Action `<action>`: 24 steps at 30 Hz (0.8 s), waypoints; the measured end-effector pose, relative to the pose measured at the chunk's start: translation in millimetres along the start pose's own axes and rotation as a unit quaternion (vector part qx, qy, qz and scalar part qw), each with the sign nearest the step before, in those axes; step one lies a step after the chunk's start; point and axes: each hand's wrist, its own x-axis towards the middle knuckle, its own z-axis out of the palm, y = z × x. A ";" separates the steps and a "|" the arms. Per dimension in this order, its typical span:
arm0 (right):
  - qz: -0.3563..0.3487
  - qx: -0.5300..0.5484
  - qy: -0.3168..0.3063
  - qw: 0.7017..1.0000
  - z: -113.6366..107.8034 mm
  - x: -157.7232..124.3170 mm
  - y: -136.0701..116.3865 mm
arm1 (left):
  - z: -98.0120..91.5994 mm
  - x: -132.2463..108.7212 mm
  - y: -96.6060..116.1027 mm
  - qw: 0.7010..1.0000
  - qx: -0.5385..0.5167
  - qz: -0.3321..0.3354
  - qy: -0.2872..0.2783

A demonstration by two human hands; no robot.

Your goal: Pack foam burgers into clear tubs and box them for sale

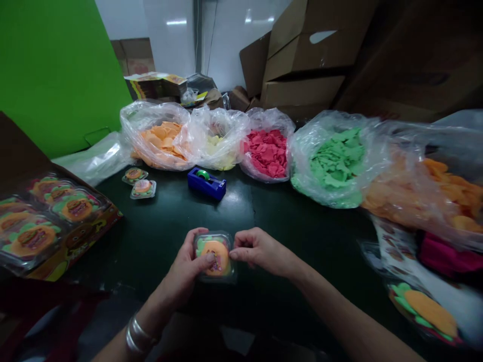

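Note:
A clear plastic box (219,252) with a burger-shaped piece inside, orange bun over green, is held upright above the dark table by my left hand (188,259). Its thumb lies on the front, over a printed label, and the fingers wrap round the left side and back. At the box's right edge, my right hand (253,248) is closed in a pinch of thumb and forefinger. Whatever is between those fingertips is too small or hidden to make out. Beyond the hands stands a blue tape dispenser (207,184) with a green-cored roll.
Plastic bags hold orange (162,141), pale yellow (217,146), red (266,151), green (337,156) and more orange pieces (453,193). Two packed boxes (143,188) lie at left, near a display carton (81,236) of several more. An open burger tray (426,311) and sticker sheet (400,251) are at right.

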 end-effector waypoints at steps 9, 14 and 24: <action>-0.021 0.232 0.160 0.959 27.7 -2.2 42.1 | 9.7 -1.1 -11.4 0.989 -0.135 0.021 -0.048; -0.116 -0.018 0.345 0.931 21.3 -30.5 26.5 | 4.2 1.8 -13.2 0.997 -0.062 0.044 -0.024; -0.046 -0.110 -0.082 0.990 41.6 -3.0 11.7 | -20.3 -0.4 21.4 0.998 0.050 0.046 0.019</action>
